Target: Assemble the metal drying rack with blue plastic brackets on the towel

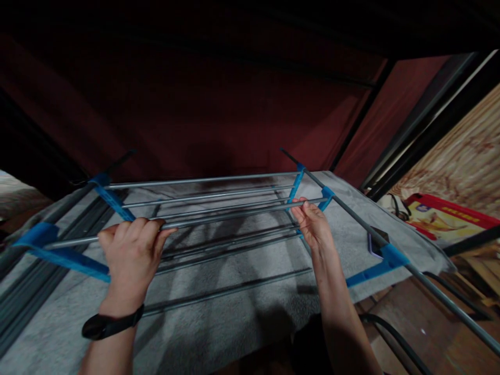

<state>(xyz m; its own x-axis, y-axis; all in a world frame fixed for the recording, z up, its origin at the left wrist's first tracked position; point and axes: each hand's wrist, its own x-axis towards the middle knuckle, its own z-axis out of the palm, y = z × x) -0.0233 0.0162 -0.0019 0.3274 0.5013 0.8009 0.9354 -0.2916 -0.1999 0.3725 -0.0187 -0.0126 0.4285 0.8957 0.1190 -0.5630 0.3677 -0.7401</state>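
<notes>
A rack of grey metal tubes with blue plastic brackets lies across a grey cloth (234, 323). My left hand (133, 247), with a black band on its wrist, is wrapped from above around a front tube (234, 215), near the left blue bracket (70, 260). Toward the other end of that same tube, my right hand (314, 224) grips it between thumb and fingers, just beside the right blue bracket (327, 197). Several more crossbars run parallel behind and below it. Part of the tube is hidden under my left hand.
Long grey tubes (58, 250) lie along the left side. A dark flat object with a pale purple edge (375, 244) sits by the right side pole (351, 211). Farther right is a red and yellow package (449, 219). A dark red fabric panel (234, 114) stands behind.
</notes>
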